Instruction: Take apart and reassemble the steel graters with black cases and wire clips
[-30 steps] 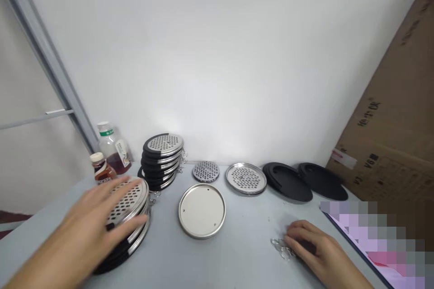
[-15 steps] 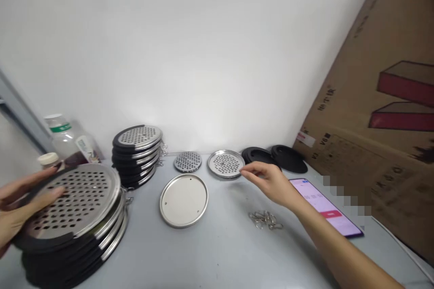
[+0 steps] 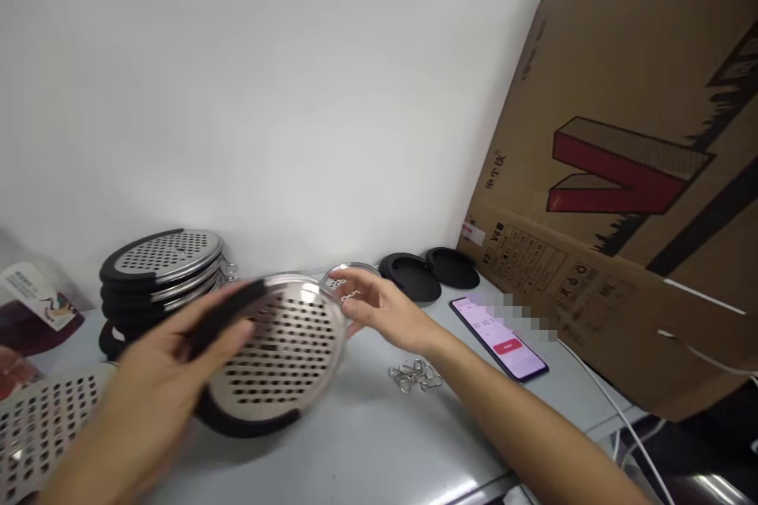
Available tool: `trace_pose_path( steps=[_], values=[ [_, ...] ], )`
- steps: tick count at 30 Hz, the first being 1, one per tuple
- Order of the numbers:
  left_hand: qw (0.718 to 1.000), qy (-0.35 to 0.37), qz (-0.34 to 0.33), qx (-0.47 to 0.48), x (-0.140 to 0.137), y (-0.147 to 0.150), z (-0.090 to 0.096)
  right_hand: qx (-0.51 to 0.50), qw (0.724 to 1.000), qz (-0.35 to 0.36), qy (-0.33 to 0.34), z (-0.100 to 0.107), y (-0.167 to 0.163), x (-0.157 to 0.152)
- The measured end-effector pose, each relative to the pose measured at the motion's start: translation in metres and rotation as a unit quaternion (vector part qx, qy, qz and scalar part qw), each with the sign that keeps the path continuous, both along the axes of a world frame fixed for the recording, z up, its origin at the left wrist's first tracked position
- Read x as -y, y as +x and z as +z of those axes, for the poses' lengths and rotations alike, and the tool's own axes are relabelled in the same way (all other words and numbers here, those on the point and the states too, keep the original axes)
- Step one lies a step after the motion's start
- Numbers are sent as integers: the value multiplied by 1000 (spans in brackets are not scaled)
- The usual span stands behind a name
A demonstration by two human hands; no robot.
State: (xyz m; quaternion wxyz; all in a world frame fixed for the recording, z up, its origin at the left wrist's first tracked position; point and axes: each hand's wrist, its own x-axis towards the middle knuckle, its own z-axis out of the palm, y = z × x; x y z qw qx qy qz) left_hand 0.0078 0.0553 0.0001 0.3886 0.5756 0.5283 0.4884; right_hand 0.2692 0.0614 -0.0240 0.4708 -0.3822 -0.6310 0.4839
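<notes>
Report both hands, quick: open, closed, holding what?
Left hand: closed on a black-edged perforated disc.
Right hand: partly open beside that disc's edge; contact can't be told.

The one view looks from the person's head, forward and steeply down across the worktop (image 3: pixel 355 442) to the white wall (image 3: pixel 296 95) behind, with the worktop's far edge rising slightly toward the right. It sits close: the perforated disc (image 3: pixel 272 355) in the left grip (image 3: pixel 171 367) looms large just left of centre, while both forearms run in from below and the cardboard box (image 3: pixel 639 276) spills past the right edge.
</notes>
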Motion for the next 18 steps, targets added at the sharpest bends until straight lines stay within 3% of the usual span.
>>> trace_pose_path(
  steps=[2, 5, 8, 11, 13, 15, 18],
  values=[
    [996, -60, -47, 48, -2, 33, -12, 39, 999, 3, 0, 2, 3, 6],
    [985, -116, -125, 17, -4, 58, -29, 96, 994, 52, -15, -4, 21, 7],
    [978, -106, -172, -57, -1, 59, -46, 143, 982, 101, -72, -12, 48, 0],
    [970, -117, -203, -68, 9, 53, -64, 134, 980, 72, -126, -17, 75, -10],
    [967, -126, -207, -83, 15, 49, -73, 75, 984, 42, -153, -18, 89, -16],
    [964, -112, -201, -136, 19, 46, -80, -50, 983, 10, -175, -20, 95, -23],
    [947, -46, -198, -248, 22, 43, -86, -246, 952, -37, -180, -28, 87, -33]
  ],
)
